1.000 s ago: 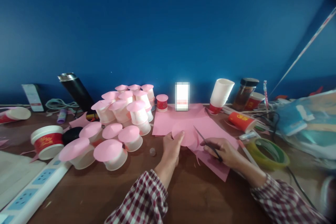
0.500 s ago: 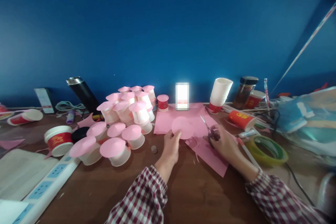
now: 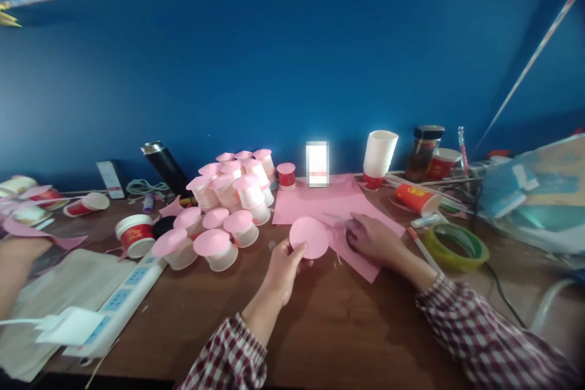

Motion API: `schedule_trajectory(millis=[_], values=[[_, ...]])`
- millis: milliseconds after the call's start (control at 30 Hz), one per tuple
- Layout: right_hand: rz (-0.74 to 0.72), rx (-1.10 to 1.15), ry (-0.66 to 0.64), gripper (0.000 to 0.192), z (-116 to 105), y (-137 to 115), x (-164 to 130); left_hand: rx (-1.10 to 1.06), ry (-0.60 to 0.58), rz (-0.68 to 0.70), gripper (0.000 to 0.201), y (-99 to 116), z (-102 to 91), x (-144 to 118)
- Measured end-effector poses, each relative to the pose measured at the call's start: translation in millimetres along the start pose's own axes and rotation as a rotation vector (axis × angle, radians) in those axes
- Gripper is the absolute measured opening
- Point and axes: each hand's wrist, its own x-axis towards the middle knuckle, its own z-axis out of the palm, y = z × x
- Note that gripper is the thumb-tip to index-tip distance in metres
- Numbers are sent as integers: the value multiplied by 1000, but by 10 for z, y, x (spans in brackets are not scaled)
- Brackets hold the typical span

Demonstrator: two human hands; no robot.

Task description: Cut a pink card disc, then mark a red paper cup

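In the head view my left hand [image 3: 284, 268] pinches a flat pink paper circle [image 3: 309, 237] by its lower left edge, thumb on top. To its right, my right hand [image 3: 372, 241] is closed on a pair of scissors [image 3: 351, 239] low over the pink paper sheets [image 3: 301, 201]. The blades point left and are blurred; the dark handles are partly hidden by my fingers. Several paper cups [image 3: 223, 257] topped with shallow pink paper cones [image 3: 211, 242] stand in a cluster to the left, some of them stacked.
A power strip [image 3: 123, 298] with a white charger [image 3: 70, 324] lies at left. Another person's arm [image 3: 21, 256] reaches in there, near a pink paper strip. Green-yellow tape [image 3: 432, 247], a tipped red cup [image 3: 418, 198] and a white cup stack [image 3: 380, 152] are at right.
My left hand has drawn the circle slightly down and left, off the sheets. My right hand has lowered the scissors and turned them left. The view has shifted left, bringing another person's arm into sight.
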Motion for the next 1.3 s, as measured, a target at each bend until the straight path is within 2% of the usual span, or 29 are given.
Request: schedule_trajectory(millis=[100,233,333,400,533,733,933,1033,1100,1167,1200,1233,1300], values=[[37,49,-18,59,-34,-38,-15,47,0,11,31,-1,-32,-126],[132,-73,-21,47,-114,-47,-32,154,57,73,29,23,-54,-258],[103,-158,-3,45,-214,-81,-74,23,58,89,27,65,-64,-366],[66,-230,-40,36,-303,-134,-117,-28,56,83,28,67,-76,-425],[66,-315,-92,22,-438,-257,-185,74,74,56,30,-26,-117,-481],[0,-167,-72,22,-377,-310,-186,76,35,30,31,-94,-125,-500],[-60,-301,-68,22,-252,-300,-239,70,10,47,29,-56,-109,-449],[-41,-350,-7,24,-316,-375,-220,39,15,36,28,-33,-132,-409],[-27,-196,18,23,-449,-495,-232,-24,41,26,28,5,-138,-371],[-104,191,66,22,-585,-641,-373,-127,94,16,27,55,-115,-308],[-144,411,77,24,-620,-707,-523,-173,111,13,27,77,-88,-265],[-194,585,25,26,-616,-760,-735,-199,123,15,27,94,-50,-215],[-324,784,7,25,-477,-824,-1325,-204,99,49,26,103,54,-104]])
